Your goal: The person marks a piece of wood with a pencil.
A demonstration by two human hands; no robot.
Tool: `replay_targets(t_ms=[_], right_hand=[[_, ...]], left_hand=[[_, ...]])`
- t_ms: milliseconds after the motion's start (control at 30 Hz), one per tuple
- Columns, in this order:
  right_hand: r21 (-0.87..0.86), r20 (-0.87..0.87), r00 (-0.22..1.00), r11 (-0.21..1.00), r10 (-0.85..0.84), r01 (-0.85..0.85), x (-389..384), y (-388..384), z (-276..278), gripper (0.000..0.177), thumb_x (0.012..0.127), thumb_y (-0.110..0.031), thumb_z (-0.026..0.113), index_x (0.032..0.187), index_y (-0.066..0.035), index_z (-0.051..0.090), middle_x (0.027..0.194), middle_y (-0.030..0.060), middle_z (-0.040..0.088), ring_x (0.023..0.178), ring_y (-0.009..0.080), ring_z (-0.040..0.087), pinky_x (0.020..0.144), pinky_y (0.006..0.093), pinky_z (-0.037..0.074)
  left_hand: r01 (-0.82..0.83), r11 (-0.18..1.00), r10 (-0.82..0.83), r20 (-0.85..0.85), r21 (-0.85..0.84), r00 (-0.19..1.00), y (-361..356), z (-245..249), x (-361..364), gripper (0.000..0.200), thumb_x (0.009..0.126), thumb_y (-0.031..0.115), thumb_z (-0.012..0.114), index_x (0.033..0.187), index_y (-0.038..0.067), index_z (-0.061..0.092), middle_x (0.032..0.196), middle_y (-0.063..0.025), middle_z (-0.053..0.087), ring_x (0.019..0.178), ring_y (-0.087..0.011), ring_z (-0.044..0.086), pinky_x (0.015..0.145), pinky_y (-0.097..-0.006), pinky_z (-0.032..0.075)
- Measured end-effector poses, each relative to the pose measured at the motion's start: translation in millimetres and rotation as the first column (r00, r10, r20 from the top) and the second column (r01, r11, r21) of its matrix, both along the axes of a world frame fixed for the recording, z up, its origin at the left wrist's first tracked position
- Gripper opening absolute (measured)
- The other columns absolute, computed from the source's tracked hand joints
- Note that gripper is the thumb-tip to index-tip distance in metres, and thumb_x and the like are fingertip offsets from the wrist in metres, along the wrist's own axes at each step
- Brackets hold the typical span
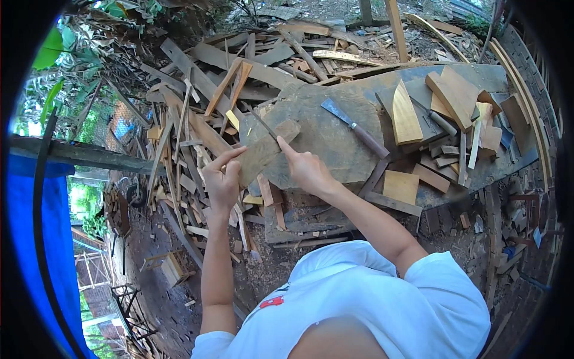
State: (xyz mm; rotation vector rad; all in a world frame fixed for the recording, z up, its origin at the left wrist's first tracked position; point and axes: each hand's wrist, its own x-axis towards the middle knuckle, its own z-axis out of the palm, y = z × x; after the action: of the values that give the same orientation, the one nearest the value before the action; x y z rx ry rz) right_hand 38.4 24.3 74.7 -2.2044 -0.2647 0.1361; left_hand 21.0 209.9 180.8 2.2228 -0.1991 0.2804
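My left hand (223, 179) grips the near left end of a flat brown wooden board (263, 152), its thumb and forefinger bent at the edge. The board lies tilted over the left part of the worktable (335, 157). My right hand (306, 170) is closed, with the forefinger stretched along a thin dark blade (261, 122) that crosses the board's far edge; its handle is hidden in the palm. To the right, a broad knife (359, 129) with a brown handle rests on the table.
On the table's right side lie a pointed yellow wood piece (405, 115), a square block (400, 186), a large brown block (452, 99) and several offcuts. Scrap wood (203, 72) is piled beyond and left. A blue tarp (36, 239) hangs at far left.
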Motion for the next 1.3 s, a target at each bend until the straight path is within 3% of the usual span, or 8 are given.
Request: replay_targets(t_ms=[67,133,200,500,567,1000,1100,1300], right_hand=[[-0.039,-0.035,0.999,0.999,0.03,-0.031,-11.0,-7.8,7.9,0.066,0.083,-0.005,0.045,0.147,-0.017,0.034,0.09,0.0274,0.067,0.083,0.0456,0.066,0.074,0.0524,0.052],[-0.062,-0.037,0.999,0.998,-0.003,0.001,5.7,-7.6,-8.7,0.066,0.083,-0.005,0.045,0.148,-0.017,0.034,0.089,0.0272,0.067,0.082,0.0455,0.066,0.073,0.0528,0.053],[-0.068,-0.018,0.999,0.997,-0.036,0.034,14.5,-1.4,-17.4,0.067,0.083,-0.005,0.045,0.148,-0.017,0.033,0.088,0.027,0.067,0.08,0.0454,0.066,0.072,0.0532,0.053],[-0.09,0.014,1.0,0.996,0.004,-0.002,1.6,-9.7,-16.5,0.058,0.092,-0.011,0.045,0.148,-0.018,0.032,0.082,0.0276,0.065,0.076,0.0464,0.064,0.069,0.0555,0.05],[-0.103,0.053,0.998,0.994,-0.042,0.047,19.6,-4.5,-29.9,0.071,0.08,-0.003,0.047,0.148,-0.019,0.034,0.082,0.0235,0.068,0.073,0.0429,0.067,0.065,0.0519,0.054],[-0.153,0.075,0.997,0.987,-0.027,0.038,16.5,2.8,-15.0,0.073,0.08,-0.003,0.048,0.149,-0.02,0.032,0.078,0.0219,0.067,0.07,0.0392,0.068,0.063,0.0496,0.055],[-0.13,0.045,0.994,0.987,0.099,-0.093,-20.1,-0.2,20.8,0.07,0.085,-0.004,0.045,0.15,-0.022,0.028,0.078,0.023,0.066,0.072,0.0414,0.067,0.064,0.0523,0.053],[-0.138,0.039,0.999,0.99,-0.003,0.009,15.7,-5.8,-15.8,0.065,0.087,-0.006,0.045,0.149,-0.022,0.031,0.079,0.0245,0.066,0.073,0.0426,0.066,0.065,0.0537,0.052]], left_hand=[[-0.06,0.997,0.053,-0.131,-0.043,0.99,-2.0,-1.6,-3.6,0.037,0.081,0.007,0.045,0.103,-0.003,0.072,0.077,-0.0065,0.065,0.063,-0.0079,0.055,0.055,-0.0214,0.046],[-0.066,0.994,0.052,-0.15,-0.092,0.987,-1.2,-6.0,-0.5,0.037,0.081,0.007,0.045,0.104,-0.004,0.071,0.078,-0.0063,0.065,0.065,-0.0083,0.056,0.058,-0.0212,0.045],[-0.031,0.993,0.025,-0.056,-0.11,0.998,-3.3,-4.9,0.1,0.033,0.081,0.006,0.05,0.104,-0.001,0.072,0.061,0.0051,0.051,0.053,-0.0017,0.039,0.048,-0.0203,0.028],[-0.018,1.0,0.018,-0.045,0.002,0.999,-8.9,1.0,-5.1,0.036,0.078,0.006,0.047,0.103,-0.002,0.072,0.078,-0.0042,0.066,0.065,-0.0062,0.05,0.061,-0.0207,0.037],[0.001,1.0,-0.001,-0.026,-0.022,1.0,-4.7,-3.1,-1.8,0.035,0.079,0.006,0.049,0.104,-0.002,0.072,0.072,-0.0016,0.062,0.061,-0.0048,0.046,0.056,-0.0212,0.035],[0.008,0.998,-0.009,-0.016,-0.061,1.0,3.7,-6.7,-3.6,0.034,0.08,0.004,0.049,0.104,-0.001,0.072,0.065,0.0038,0.054,0.055,-0.002,0.039,0.049,-0.0207,0.028],[0.014,0.998,-0.016,-0.026,-0.058,1.0,4.3,-3.6,-0.7,0.035,0.08,0.004,0.049,0.105,-0.001,0.072,0.065,0.0045,0.053,0.055,-0.0016,0.038,0.049,-0.0205,0.028],[0.018,0.998,-0.019,-0.012,-0.057,1.0,-0.4,-3.3,-0.4,0.033,0.079,0.004,0.05,0.104,-0.002,0.072,0.063,0.005,0.052,0.055,-0.0011,0.038,0.049,-0.0199,0.027]])
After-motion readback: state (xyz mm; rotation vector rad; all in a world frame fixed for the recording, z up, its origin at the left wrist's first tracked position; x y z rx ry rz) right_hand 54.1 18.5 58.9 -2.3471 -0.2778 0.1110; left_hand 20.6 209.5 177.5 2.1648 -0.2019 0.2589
